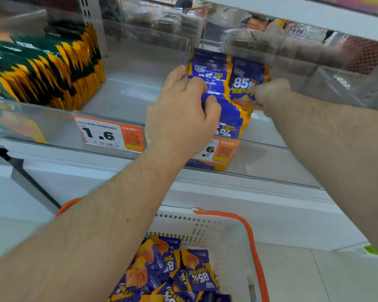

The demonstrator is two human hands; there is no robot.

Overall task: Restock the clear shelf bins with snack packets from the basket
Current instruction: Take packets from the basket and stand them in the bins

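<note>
Several purple-and-orange snack packets (pixel 234 83) stand upright in a clear shelf bin (pixel 271 62) at centre. My left hand (pixel 181 112) curls round the front packets on their left side. My right hand (pixel 268 94) pinches the right edge of the packets. Below, a white basket (pixel 225 236) with orange handles holds several more of the same purple packets (pixel 172 273). My left forearm crosses over the basket's left part and hides it.
A clear bin at the left holds a row of green-and-yellow packets (pixel 52 66). Orange price tags (pixel 111 134) hang on the clear shelf front. Another shelf (pixel 292 16) runs close overhead, with brown packets behind clear walls. White cabinet surface lies below the shelf.
</note>
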